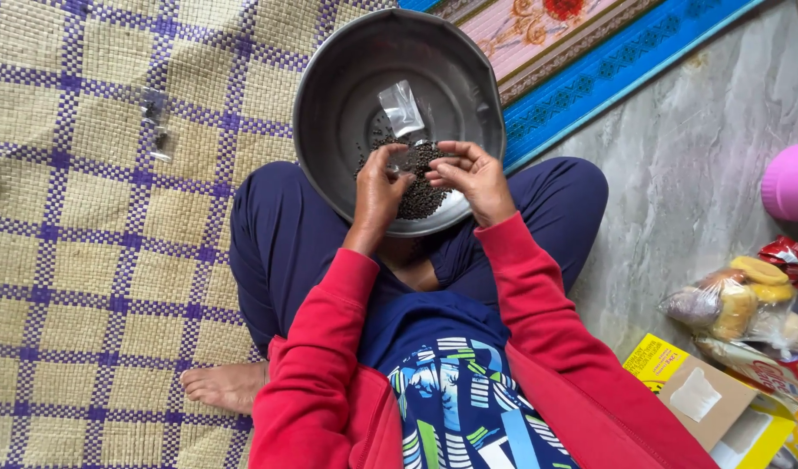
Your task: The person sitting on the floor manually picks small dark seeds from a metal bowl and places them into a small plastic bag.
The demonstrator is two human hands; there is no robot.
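Pinching a small clear packet (413, 155) between both hands: left hand (377, 187) closed on its near left edge, right hand (473, 178) closed on the right edge, fingertips meeting over the mouth. Tipped downward, right above the bowl (329, 95). Just under the grip, a heap of small dark seeds (416, 195) already lying in the near part of the bowl; how much remains inside the packet, cannot tell. Just beyond the grip, a second clear packet (401, 106) lying flat and seemingly emptied against the far wall. Rest of the bowl bare metal. Bowl resting on the lap, over a checked mat (86, 217). Well off to the right, bags (738, 300) of food and a yellow box (703, 404) on the floor.
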